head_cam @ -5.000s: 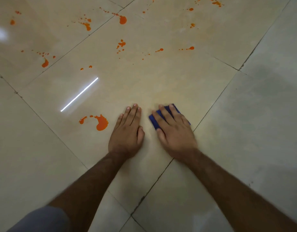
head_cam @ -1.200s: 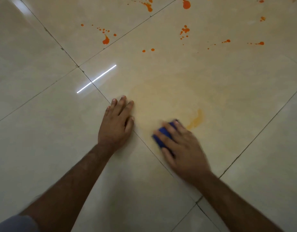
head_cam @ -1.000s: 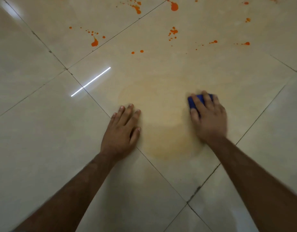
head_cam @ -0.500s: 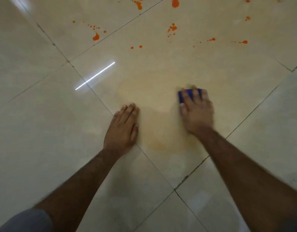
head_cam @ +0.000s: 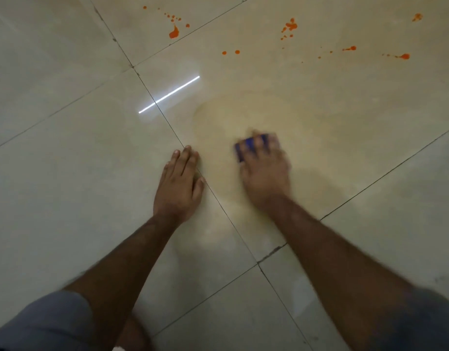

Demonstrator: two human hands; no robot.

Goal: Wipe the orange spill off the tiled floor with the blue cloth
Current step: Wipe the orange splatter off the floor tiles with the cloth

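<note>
— Hard to make out?
— Right hand blurred, pressed flat over the cloth; only a blue strip visible past the fingers. Sleeves cut off at the bottom edge.
— Left hand?
— Flat on the floor, fingers together, grasping nothing, across a grout line.
— Surfaces?
— Glossy beige tiles, a thin white glare streak. Pale yellowish film around the cloth, mid-floor. Orange drops and splats near the far edge, well apart from the cloth.
</note>
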